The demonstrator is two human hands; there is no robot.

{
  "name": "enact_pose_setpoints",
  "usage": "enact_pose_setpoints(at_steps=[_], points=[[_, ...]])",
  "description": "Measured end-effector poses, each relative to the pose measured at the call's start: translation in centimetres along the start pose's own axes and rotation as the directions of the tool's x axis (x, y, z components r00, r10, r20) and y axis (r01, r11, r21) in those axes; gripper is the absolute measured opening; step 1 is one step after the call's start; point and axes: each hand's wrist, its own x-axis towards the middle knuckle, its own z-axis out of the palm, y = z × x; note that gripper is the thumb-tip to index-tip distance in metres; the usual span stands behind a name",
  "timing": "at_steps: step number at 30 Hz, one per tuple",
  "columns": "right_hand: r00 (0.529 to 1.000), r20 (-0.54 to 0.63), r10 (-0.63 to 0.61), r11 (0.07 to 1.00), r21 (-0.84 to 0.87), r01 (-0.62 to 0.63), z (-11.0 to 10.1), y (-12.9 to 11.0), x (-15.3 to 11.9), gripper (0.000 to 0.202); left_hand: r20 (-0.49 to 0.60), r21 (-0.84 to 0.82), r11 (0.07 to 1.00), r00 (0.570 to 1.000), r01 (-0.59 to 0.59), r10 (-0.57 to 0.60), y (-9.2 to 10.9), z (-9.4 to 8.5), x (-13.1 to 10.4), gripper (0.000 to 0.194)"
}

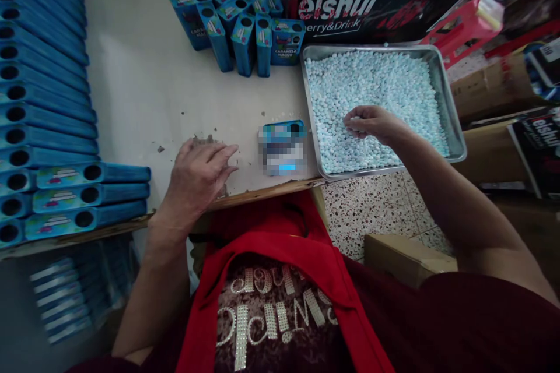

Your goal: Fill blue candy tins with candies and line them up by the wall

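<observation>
My left hand (199, 172) rests over the table near its front edge, fingers stretched forward and thumb apart, holding nothing visible. In the metal tray (457, 128), my right hand (370, 122) reaches into the small pale blue and white candies (376, 81). Its fingers are drawn together on candies at the surface; how many they hold is hidden. Between my hands stands one blue box (284, 131) with a dark round hole in its top, its front blurred out. It is close to the tray's left side.
Several blue candy boxes (242, 41) stand at the back. Long rows of similar boxes (48, 87) fill the table's left side. A black carton (371, 14) with more boxes stands behind the tray. A red object (466, 29) and brown cartons (490, 90) are at right.
</observation>
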Motion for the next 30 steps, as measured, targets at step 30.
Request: enact_pose_setpoints(at_steps=[30], points=[[0.864, 0.25, -0.437, 0.737, -0.451, 0.504, 8.0, -13.9, -5.3, 0.013, -0.088, -0.028, 0.999, 0.996, -0.031, 0.028, -3.1, 1.7, -1.1, 0.033]])
